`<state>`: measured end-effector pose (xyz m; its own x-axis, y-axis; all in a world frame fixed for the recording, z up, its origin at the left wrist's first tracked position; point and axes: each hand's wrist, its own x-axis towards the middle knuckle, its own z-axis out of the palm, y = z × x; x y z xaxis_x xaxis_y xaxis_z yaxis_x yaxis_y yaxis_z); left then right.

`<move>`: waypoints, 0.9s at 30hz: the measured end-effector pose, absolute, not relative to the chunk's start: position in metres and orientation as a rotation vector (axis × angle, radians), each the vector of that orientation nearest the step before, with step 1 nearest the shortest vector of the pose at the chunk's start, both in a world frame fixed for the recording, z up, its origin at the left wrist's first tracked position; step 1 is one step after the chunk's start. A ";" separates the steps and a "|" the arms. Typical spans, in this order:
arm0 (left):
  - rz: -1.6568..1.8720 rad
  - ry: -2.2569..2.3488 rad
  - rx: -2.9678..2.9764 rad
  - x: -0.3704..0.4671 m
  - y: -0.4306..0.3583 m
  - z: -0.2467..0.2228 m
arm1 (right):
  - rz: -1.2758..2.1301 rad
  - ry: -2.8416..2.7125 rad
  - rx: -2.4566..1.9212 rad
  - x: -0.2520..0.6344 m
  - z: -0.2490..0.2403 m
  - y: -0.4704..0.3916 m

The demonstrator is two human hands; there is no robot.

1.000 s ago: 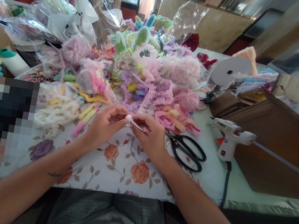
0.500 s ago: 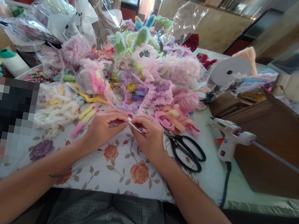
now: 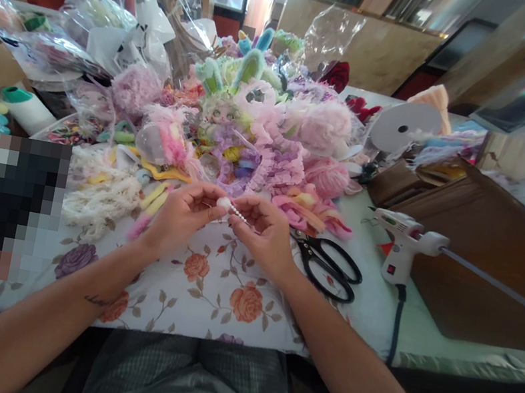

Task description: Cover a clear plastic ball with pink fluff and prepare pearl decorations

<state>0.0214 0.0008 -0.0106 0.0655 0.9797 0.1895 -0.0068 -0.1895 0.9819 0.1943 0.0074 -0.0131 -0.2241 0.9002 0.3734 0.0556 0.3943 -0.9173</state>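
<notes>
Both hands meet above the floral tablecloth (image 3: 210, 302), near the middle of the table. Between thumb and fingers, my left hand (image 3: 187, 214) pinches a small round white piece (image 3: 224, 204), pale and glossy; its exact kind is too small to tell. A string of white beads (image 3: 238, 212) runs from that piece into my right hand (image 3: 264, 231), whose thumb and fingers are closed on it. The far end of the string is hidden by the right hand. Black-handled scissors (image 3: 329, 266) lie just right of my right hand.
A white hot glue gun (image 3: 399, 241) with a long glue stick stands at the right, by a cardboard box (image 3: 489, 263). Beyond the hands is a heap of pink yarn (image 3: 324, 175), ruffled trim (image 3: 286, 160) and a doll (image 3: 220, 114). Cream yarn (image 3: 101, 202) lies left.
The hands have tilted and drawn slightly apart at the fingertips. The round white piece now shows more fully between them, raised a little.
</notes>
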 end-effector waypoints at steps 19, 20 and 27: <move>1.307 1.061 1.331 0.023 0.002 -0.011 | 0.714 -1.743 -0.934 0.199 -0.015 0.011; 1.318 1.066 1.278 0.021 0.003 -0.010 | 0.740 -1.714 -0.959 0.201 -0.010 0.011; 1.487 0.980 0.809 0.008 0.017 -0.002 | 0.408 -2.104 -1.083 0.240 0.008 -0.026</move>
<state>0.0082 0.0175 -0.0016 -0.1404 0.9896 -0.0318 -0.4197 -0.0304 0.9072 0.2400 -0.0257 0.0077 -0.3847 0.8015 0.4579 0.5723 0.5963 -0.5630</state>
